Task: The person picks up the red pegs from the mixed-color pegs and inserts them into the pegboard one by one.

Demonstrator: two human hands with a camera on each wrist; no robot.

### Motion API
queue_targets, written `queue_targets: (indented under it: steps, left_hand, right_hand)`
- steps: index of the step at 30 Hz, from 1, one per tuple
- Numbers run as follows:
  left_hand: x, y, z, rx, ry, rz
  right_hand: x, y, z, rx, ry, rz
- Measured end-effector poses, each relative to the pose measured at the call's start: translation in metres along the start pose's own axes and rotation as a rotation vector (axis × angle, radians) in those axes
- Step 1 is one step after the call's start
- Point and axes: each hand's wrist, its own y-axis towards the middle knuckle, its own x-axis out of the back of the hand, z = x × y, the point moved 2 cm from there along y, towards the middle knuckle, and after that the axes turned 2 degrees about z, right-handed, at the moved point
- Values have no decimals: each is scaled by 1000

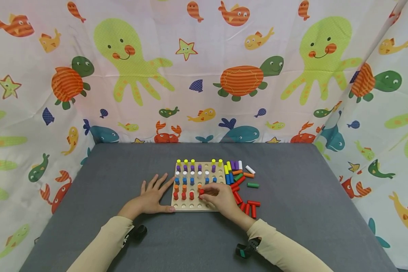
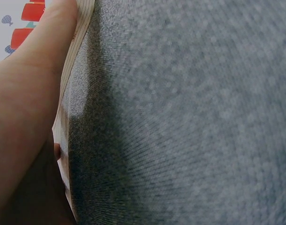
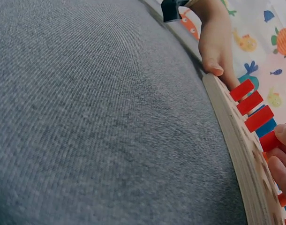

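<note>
A wooden pegboard [image 1: 186, 207] lies on the grey table, with rows of yellow, purple, white, blue, orange and red pegs in its holes. My right hand [image 1: 219, 196] is over the front part of the board and pinches a red peg [image 1: 201, 192] between thumb and fingers. In the right wrist view this red peg [image 3: 269, 140] stands at the board, in line with three other red pegs; its lower end is hard to make out. My left hand [image 1: 151, 196] lies with fingers spread at the board's left side, its thumb touching the front left corner.
Right of the board lie loose pegs: several red ones [image 1: 253, 210], a green peg [image 1: 253, 185], a white peg [image 1: 250, 169], and orange, blue, yellow and purple ones. A curtain [image 1: 197, 83] printed with sea animals hangs behind the table [image 1: 292, 211].
</note>
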Motion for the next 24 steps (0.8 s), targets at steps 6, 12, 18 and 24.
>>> queue_targets:
  steps: [6, 12, 18, 24]
  left_hand:
    - [0, 0, -1, 1, -2, -2]
    - [1, 0, -1, 2, -6, 2]
    - [4, -2, -4, -2, -1, 7]
    - [10, -5, -10, -3, 23, 11]
  right_hand:
    - [-3, 1, -3, 6, -16, -5]
    - [-4, 2, -2, 7, -30, -15]
    - [-5, 2, -1, 2, -63, 2]
    - [-5, 1, -2, 23, -61, 13]
